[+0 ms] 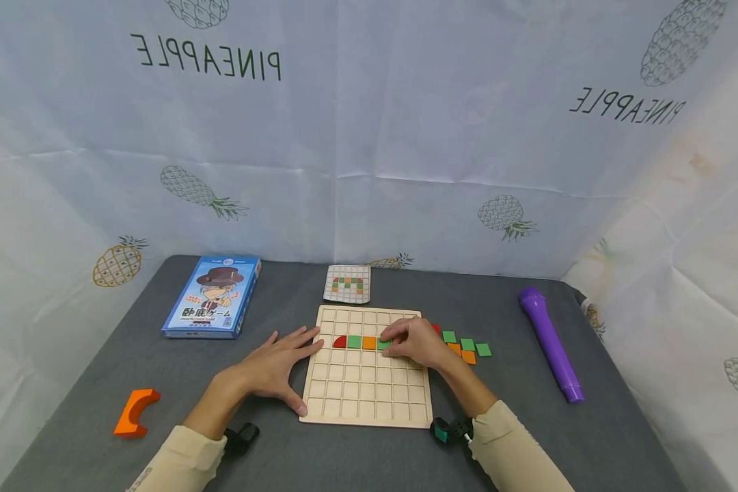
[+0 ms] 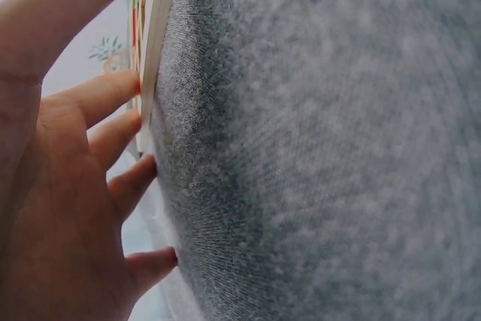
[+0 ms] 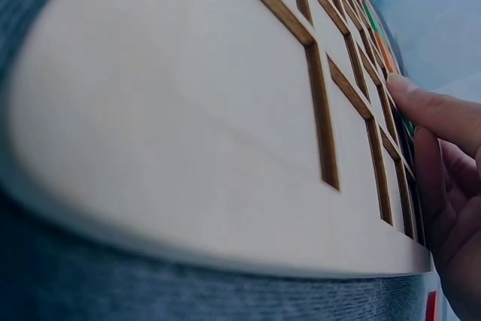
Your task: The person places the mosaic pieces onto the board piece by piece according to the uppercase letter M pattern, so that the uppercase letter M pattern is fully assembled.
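Note:
A light wooden grid board (image 1: 367, 393) lies on the dark table, with a row of coloured tiles in one of its upper rows: a red rounded tile (image 1: 340, 342), a green square tile (image 1: 354, 342), and an orange square tile (image 1: 369, 342). At the right end of this row is another green tile (image 1: 383, 344), which my right hand (image 1: 413, 342) holds between thumb and index finger, low over its cell. The tile is partly covered by the fingers. My left hand (image 1: 278, 365) spreads its fingers along the board's left edge, thumb and fingertips touching it.
Loose green tiles (image 1: 467, 344) and orange tiles (image 1: 469, 357) lie right of the board. Behind it is a pattern card (image 1: 347, 284). A blue game box (image 1: 213, 298) and orange arch block (image 1: 135, 413) lie left; a purple microphone-shaped object (image 1: 551, 344) lies right.

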Motion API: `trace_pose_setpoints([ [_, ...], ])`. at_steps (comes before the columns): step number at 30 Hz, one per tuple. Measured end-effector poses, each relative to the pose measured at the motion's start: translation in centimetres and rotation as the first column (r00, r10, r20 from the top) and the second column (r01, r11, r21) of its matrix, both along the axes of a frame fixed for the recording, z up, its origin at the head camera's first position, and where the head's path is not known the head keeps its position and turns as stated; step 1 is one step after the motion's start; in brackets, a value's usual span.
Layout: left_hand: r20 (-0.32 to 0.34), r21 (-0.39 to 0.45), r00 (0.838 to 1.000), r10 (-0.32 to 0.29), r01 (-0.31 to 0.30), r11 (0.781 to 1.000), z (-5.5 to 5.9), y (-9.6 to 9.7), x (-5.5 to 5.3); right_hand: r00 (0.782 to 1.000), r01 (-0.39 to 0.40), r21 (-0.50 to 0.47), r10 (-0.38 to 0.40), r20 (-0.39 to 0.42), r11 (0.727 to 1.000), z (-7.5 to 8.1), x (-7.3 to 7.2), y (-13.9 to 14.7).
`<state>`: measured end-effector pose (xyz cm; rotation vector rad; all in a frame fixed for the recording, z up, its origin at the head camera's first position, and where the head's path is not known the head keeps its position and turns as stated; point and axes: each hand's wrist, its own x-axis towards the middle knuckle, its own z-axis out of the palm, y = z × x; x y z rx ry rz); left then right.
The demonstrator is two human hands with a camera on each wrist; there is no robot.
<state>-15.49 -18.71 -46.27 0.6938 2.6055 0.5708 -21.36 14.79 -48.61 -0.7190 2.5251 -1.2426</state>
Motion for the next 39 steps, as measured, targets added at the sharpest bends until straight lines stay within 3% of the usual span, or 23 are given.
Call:
trace_pose_setpoints([
  [14,0.003,0.007,1.0,-0.009,0.009,1.0,0.3,0.1,-0.2,0.999,-0.03,-0.008,0.03,0.021,1.0,0.4,-0.2,0.2],
  [22,0.024,0.01,1.0,-0.004,0.004,1.0,0.6,-0.1,0.4,0.986,-0.09,-0.039,0.095,0.138,0.995,1.1,-0.2,0.7],
  [27,0.013,0.013,1.0,-0.008,0.008,1.0,0.4,0.0,0.4,0.989,-0.127,-0.038,0.129,0.072,0.991,1.9,-0.3,1.5],
  [39,0.009,0.022,1.0,-0.012,0.012,1.0,0.4,0.0,0.2,0.994,-0.105,0.019,0.105,-0.037,0.994,4.6,-0.3,4.1],
])
